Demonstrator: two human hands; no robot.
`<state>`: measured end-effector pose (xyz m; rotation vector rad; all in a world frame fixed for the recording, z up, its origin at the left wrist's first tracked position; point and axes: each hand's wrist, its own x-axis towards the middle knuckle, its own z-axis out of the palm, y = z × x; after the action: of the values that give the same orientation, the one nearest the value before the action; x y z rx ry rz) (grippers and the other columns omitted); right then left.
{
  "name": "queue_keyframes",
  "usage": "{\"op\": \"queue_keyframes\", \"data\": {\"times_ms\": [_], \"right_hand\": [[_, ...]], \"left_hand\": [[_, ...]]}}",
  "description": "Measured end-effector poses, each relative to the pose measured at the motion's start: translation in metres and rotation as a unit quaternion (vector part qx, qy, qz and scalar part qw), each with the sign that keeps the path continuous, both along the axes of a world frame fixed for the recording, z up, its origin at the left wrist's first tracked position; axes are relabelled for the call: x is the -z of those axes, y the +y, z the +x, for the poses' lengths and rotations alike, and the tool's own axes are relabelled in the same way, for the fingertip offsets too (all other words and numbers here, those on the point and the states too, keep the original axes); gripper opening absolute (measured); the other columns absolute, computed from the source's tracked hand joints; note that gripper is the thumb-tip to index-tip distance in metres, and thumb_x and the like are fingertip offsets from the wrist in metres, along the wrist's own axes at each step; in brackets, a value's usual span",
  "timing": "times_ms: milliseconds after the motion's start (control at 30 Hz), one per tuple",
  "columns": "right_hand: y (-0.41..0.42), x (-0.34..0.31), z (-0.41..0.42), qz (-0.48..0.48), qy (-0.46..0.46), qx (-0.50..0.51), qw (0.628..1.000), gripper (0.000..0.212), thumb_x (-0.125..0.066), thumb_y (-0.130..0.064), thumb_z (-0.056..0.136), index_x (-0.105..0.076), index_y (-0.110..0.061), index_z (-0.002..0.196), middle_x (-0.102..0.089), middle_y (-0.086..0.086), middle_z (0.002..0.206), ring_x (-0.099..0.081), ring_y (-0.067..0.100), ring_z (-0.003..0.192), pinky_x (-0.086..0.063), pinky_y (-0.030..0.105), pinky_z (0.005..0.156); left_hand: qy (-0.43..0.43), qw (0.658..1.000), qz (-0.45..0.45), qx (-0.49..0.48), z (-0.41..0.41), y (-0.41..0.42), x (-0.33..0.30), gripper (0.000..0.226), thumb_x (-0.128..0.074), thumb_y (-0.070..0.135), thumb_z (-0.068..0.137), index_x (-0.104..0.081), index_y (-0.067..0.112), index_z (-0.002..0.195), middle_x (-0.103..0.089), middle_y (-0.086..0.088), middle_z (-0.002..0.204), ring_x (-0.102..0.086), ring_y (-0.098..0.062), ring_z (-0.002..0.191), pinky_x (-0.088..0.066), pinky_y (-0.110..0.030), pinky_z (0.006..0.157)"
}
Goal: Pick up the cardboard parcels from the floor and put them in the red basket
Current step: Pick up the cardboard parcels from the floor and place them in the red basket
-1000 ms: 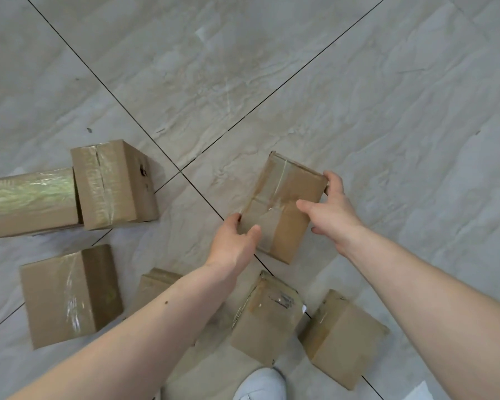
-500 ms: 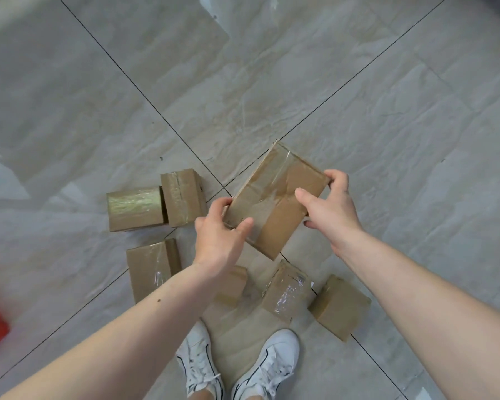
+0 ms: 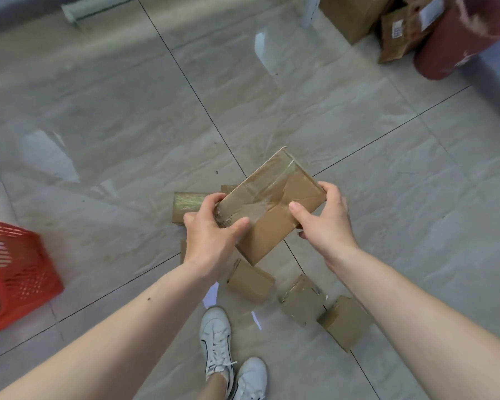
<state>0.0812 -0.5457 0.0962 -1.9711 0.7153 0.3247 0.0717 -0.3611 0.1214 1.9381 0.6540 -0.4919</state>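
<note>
Aloft, brown taped cardboard parcel [image 3: 274,207] — creased, glossy, tilted

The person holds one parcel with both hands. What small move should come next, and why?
Probably carry the parcel leftward toward the red basket. Left hand and right hand grip it above the floor, and the basket stands at the left edge.

No text can be read anywhere. A white label [image 3: 398,29] with dark print sits on a cardboard box [image 3: 394,39] at the far right, and another pale label [image 3: 429,13] sits on the box beside it; both are too blurred to make out.
</note>
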Motion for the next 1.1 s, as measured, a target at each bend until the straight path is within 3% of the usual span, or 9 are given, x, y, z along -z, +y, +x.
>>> {"op": "queue_keyframes", "data": {"times_ms": [100,200,367,567,800,933,1100], "right_hand": [[0.027,-0.009,-0.002,0.015,-0.011,-0.025,1.0,0.069,-0.067,-0.049,0.068,-0.04,-0.04,0.13,-0.039,-0.015,0.126,-0.062,0.022,0.108,-0.054,0.049,0.091],[0.059,-0.019,-0.009,0.026,-0.014,-0.056,0.998,0.065,-0.067,-0.052,0.063,-0.04,-0.042,0.122,-0.053,-0.011,0.127,-0.064,0.021,0.105,-0.056,0.048,0.089],[0.116,-0.033,-0.023,0.045,0.0,-0.115,0.992,0.047,-0.074,-0.031,0.078,-0.045,-0.033,0.114,-0.059,-0.012,0.097,-0.071,0.024,0.087,-0.061,0.047,0.075],[0.204,-0.037,-0.041,0.061,-0.001,-0.193,0.979,0.061,-0.076,-0.026,0.079,-0.05,-0.027,0.134,-0.055,0.005,0.125,-0.067,0.027,0.097,-0.061,0.034,0.057],[0.332,-0.048,-0.067,0.066,0.005,-0.224,0.972,0.042,-0.07,-0.018,0.085,-0.059,-0.025,0.124,-0.067,-0.005,0.095,-0.075,0.026,0.075,-0.063,0.044,0.068],[0.414,-0.048,-0.093,0.086,0.031,-0.207,0.974,0.034,-0.066,-0.016,0.087,-0.059,-0.024,0.12,-0.07,0.005,0.098,-0.076,0.028,0.074,-0.063,0.044,0.07],[0.501,-0.045,-0.119,0.098,0.059,-0.198,0.974,0.027,-0.058,-0.01,0.088,-0.061,-0.025,0.111,-0.069,0.0,0.095,-0.075,0.028,0.071,-0.06,0.037,0.066]], "left_hand": [[-0.013,0.999,-0.011,-0.041,-0.013,0.026,-0.009,0.049,-0.075,0.023,0.078,-0.054,0.042,0.117,-0.038,-0.003,0.121,-0.058,-0.02,0.097,-0.044,-0.026,0.094],[-0.022,0.996,-0.02,-0.08,-0.031,0.055,-0.016,0.047,-0.075,0.018,0.078,-0.054,0.045,0.109,-0.039,-0.002,0.118,-0.061,-0.019,0.094,-0.047,-0.028,0.089],[-0.024,0.99,-0.001,-0.139,-0.065,0.116,-0.02,0.056,-0.076,0.018,0.076,-0.056,0.039,0.124,-0.039,-0.001,0.115,-0.061,-0.022,0.099,-0.047,-0.035,0.102],[-0.016,0.979,0.009,-0.204,-0.105,0.201,-0.017,0.074,-0.079,0.023,0.075,-0.043,0.037,0.137,-0.041,-0.002,0.121,-0.057,-0.022,0.108,-0.046,-0.041,0.103],[-0.016,0.962,-0.006,-0.271,-0.152,0.326,-0.013,0.083,-0.084,0.02,0.067,-0.041,0.023,0.138,-0.05,-0.006,0.131,-0.057,-0.023,0.115,-0.047,-0.044,0.103],[-0.023,0.958,-0.022,-0.284,-0.18,0.411,-0.017,0.09,-0.088,0.009,0.06,-0.042,0.019,0.137,-0.054,-0.006,0.133,-0.055,-0.018,0.119,-0.047,-0.041,0.104],[-0.014,0.966,0.011,-0.259,-0.208,0.501,-0.014,0.095,-0.079,0.032,0.047,-0.045,0.021,0.135,-0.058,-0.003,0.13,-0.056,-0.018,0.12,-0.047,-0.042,0.105]]}}
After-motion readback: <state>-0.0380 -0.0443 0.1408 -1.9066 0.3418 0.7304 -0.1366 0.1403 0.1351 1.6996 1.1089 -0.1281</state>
